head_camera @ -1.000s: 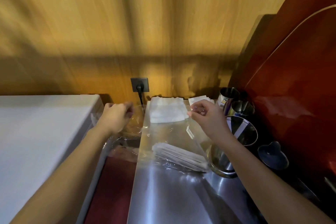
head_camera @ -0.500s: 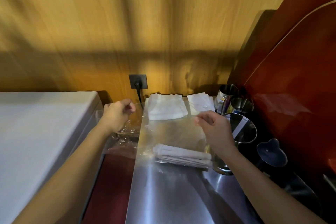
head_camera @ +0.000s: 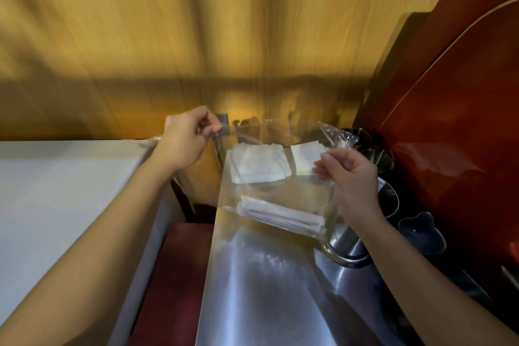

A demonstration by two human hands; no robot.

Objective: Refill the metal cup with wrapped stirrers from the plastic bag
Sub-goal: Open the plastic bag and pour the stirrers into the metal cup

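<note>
A clear plastic bag (head_camera: 283, 185) hangs stretched between my two hands above the steel counter (head_camera: 266, 289). My left hand (head_camera: 185, 140) pinches its upper left edge, and my right hand (head_camera: 351, 174) pinches the upper right edge near a crumpled corner. A bundle of white wrapped stirrers (head_camera: 280, 215) lies at the bottom of the bag. A large metal cup (head_camera: 351, 247) stands on the counter under my right wrist, mostly hidden by it.
Folded white napkins (head_camera: 257, 167) and a smaller white stack (head_camera: 306, 159) lie at the back of the counter. Smaller metal cups (head_camera: 379, 160) and a dark heart-shaped dish (head_camera: 421, 230) stand by the red wall. A white appliance top (head_camera: 56, 191) sits left.
Both hands have risen and lifted the bag's top edge, pulling it taut. The stirrers have slid to the bottom of the bag.
</note>
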